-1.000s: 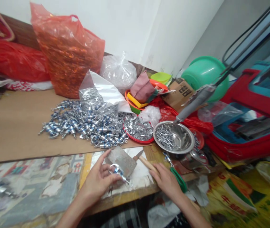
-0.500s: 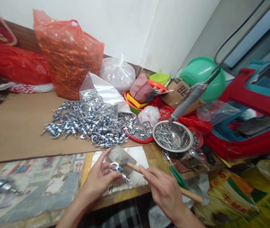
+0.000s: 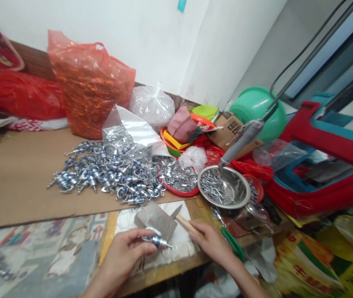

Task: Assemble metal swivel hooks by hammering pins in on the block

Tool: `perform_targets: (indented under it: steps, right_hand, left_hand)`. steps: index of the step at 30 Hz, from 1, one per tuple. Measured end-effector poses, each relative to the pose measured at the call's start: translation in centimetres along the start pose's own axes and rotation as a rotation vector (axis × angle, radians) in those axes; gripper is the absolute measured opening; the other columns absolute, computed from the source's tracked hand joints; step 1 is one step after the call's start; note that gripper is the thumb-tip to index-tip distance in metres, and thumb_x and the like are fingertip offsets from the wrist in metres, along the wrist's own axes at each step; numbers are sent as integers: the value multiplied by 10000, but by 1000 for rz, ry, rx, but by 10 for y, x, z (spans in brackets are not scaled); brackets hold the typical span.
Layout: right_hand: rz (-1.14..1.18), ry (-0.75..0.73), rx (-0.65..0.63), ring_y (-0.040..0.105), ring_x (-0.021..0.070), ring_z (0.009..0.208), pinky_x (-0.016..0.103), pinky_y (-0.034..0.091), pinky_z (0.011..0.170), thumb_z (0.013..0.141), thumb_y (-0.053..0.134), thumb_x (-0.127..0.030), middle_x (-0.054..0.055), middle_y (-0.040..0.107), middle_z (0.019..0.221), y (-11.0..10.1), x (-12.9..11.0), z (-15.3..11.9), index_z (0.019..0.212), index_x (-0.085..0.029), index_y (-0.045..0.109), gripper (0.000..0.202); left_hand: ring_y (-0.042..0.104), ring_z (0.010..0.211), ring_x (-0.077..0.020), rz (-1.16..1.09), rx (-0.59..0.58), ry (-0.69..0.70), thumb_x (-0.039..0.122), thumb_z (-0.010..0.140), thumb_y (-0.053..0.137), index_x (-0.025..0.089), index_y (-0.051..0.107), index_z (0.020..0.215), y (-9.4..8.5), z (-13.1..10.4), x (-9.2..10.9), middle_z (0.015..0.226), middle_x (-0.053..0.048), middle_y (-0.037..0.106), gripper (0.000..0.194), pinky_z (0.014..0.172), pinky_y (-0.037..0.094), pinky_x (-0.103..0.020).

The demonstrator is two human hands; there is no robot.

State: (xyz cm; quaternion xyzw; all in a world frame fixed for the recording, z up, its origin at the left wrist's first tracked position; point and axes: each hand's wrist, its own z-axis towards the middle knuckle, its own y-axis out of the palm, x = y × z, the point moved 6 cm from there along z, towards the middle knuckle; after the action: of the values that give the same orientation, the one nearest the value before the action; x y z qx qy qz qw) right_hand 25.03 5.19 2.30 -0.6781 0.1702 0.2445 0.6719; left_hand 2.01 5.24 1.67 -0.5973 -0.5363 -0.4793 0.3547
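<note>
My left hand point(image 3: 129, 250) pinches a small silver-and-blue metal fitting point(image 3: 158, 241) with a hook at one end and a ring at the other. The fitting is at the near side of a grey block point(image 3: 154, 218), which rests on a white sheet point(image 3: 184, 244). In my right hand point(image 3: 209, 240) is the wooden handle of a small hammer point(image 3: 185, 223). Its dark, pointed metal head is beside the block's right edge, apart from the fitting. The palm side of my right hand is hidden.
A heap of similar fittings point(image 3: 108, 171) lies on cardboard point(image 3: 18, 174). Behind the block are a red-rimmed tray point(image 3: 181, 193) of small metal parts and a steel bowl point(image 3: 240, 190) of pins. Green-handled pliers point(image 3: 232, 244) lie at the right. A grey tool point(image 3: 241, 140) hangs over the bowl.
The hammer head has moved off the fitting toward the right and back, and my right hand has shifted up. My left hand still holds the fitting, now lower, with more of the block showing.
</note>
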Motion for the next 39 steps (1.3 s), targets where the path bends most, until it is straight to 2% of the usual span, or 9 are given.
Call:
perform_targets:
  steps: [2, 6, 10, 13, 17, 22, 26, 33, 39]
  right_hand:
    - [-69, -68, 24, 597, 189, 833, 307, 459, 749, 811, 474, -266, 70, 647, 887, -6, -13, 19, 995, -180, 636, 259]
    - [-176, -151, 209, 562, 147, 886, 235, 414, 785, 830, 443, -181, 66, 619, 940, -14, -35, 82, 998, -167, 623, 247]
    - [-198, -136, 209, 572, 178, 843, 254, 412, 746, 744, 544, -132, 59, 640, 863, 3, -34, 142, 879, -190, 667, 191]
    - [-182, -117, 236, 584, 195, 787, 279, 413, 724, 737, 540, -119, 71, 648, 796, 9, -25, 157, 775, -172, 682, 156]
    - [-117, -93, 327, 583, 197, 792, 298, 410, 753, 769, 501, -126, 88, 650, 815, -7, -11, 145, 804, -150, 675, 179]
    - [15, -105, 431, 578, 171, 809, 284, 420, 780, 787, 487, -161, 72, 643, 833, -29, -15, 121, 824, -160, 665, 183]
    - [172, -138, 436, 594, 162, 793, 290, 452, 760, 786, 479, -163, 58, 657, 831, -22, -42, 98, 836, -166, 659, 187]
    - [616, -284, 246, 622, 142, 719, 241, 494, 668, 704, 573, -90, 26, 674, 736, 1, -106, 25, 725, -185, 685, 149]
    - [679, -393, 221, 612, 136, 680, 256, 495, 651, 719, 519, -47, 21, 673, 689, 3, -117, 4, 723, -206, 696, 238]
  left_hand:
    - [638, 656, -194, 30, 6, 57, 191, 566, 652, 200, 710, 669, -1, 1, 3, 708, -29, 720, 119, 620, 503, -266]
    - [630, 717, -214, 30, 87, 176, 280, 595, 643, 190, 694, 587, -3, 4, 7, 1000, -78, 656, 103, 549, 509, -267]
    - [622, 762, -200, 54, 181, 250, 299, 632, 632, 204, 667, 595, -9, 1, 13, 777, -36, 690, 108, 662, 489, -243]
    - [627, 683, -183, 54, 218, 218, 350, 653, 615, 210, 665, 675, -17, -1, 12, 696, -8, 693, 149, 612, 492, -231]
    - [639, 650, -184, 40, 254, 193, 386, 622, 640, 196, 651, 707, -24, 1, 9, 682, -4, 697, 209, 574, 506, -232]
    - [662, 756, -203, -1, 154, 141, 348, 620, 657, 178, 607, 946, -5, 9, 2, 815, -37, 725, 371, 739, 511, -284]
    - [658, 804, -206, -14, 132, 167, 334, 642, 636, 171, 555, 1075, 3, 6, 0, 852, -44, 720, 470, 760, 512, -289]
    - [661, 795, -198, 12, 126, 203, 305, 666, 618, 194, 479, 1196, -2, -2, 1, 882, -36, 718, 559, 747, 518, -276]
    - [660, 792, -201, 70, 94, 210, 258, 661, 616, 207, 541, 1144, 4, -6, 12, 866, -19, 723, 492, 759, 514, -292]
